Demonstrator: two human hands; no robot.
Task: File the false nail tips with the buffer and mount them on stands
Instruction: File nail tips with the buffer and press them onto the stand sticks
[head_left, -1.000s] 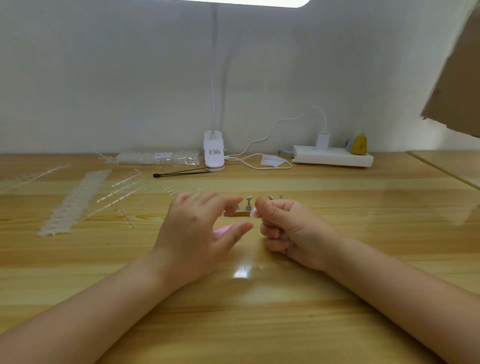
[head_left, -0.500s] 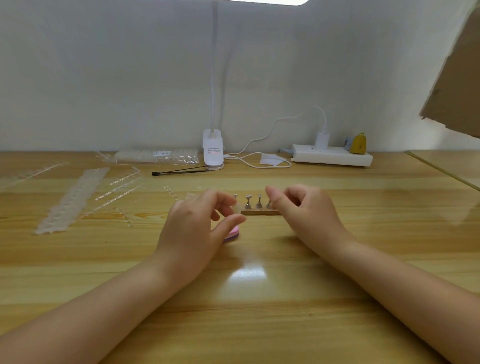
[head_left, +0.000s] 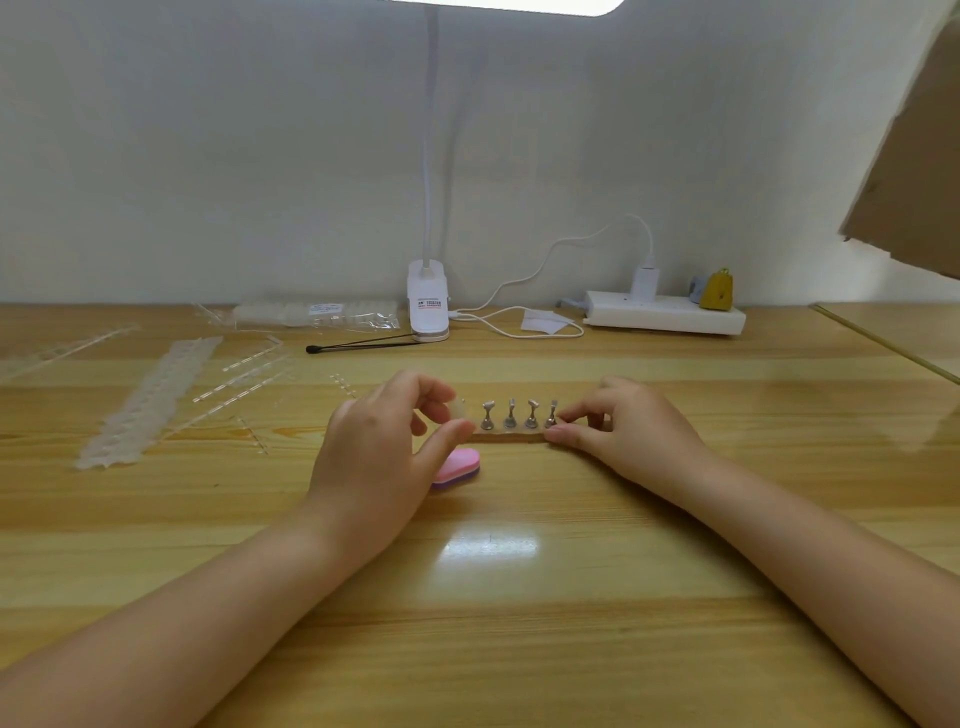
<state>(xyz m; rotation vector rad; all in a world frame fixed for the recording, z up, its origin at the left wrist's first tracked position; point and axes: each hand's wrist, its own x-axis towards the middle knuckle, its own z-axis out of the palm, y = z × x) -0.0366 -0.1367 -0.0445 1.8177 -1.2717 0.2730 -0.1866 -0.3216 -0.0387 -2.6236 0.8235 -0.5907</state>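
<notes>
Hands have changed place since one second ago: then both were close together in front of the stand row, now they are apart, one at each end of it. The left hand (head_left: 379, 447) pinches a pale nail tip (head_left: 459, 408) between thumb and forefinger, just at the left end of the stand base (head_left: 511, 437). Earlier the right hand held the pale tip; now the right hand (head_left: 621, 431) has its fingers curled on the right end of the base, thumb low and forefinger near the last stand. Half a second ago the left hand was lower, with no tip seen in it. The pink buffer (head_left: 457, 466) lies flat on the counter (head_left: 519, 597), partly hidden behind the left thumb, as it was half a second ago.

Four metal stands (head_left: 510, 414) are upright on the base between the hands, and I cannot tell if there is one more behind the left fingers.

At far left lie clear strips of nail tips (head_left: 150, 397) and some thin clear bars. Behind them there is a plastic bag (head_left: 317, 315), then a black stick (head_left: 363, 344), the white lamp clip (head_left: 428, 301), a white cable (head_left: 519, 327), a power strip (head_left: 665, 317) and a small yellow object (head_left: 717, 290). A brown cardboard piece (head_left: 914, 171) hangs at upper right.
</notes>
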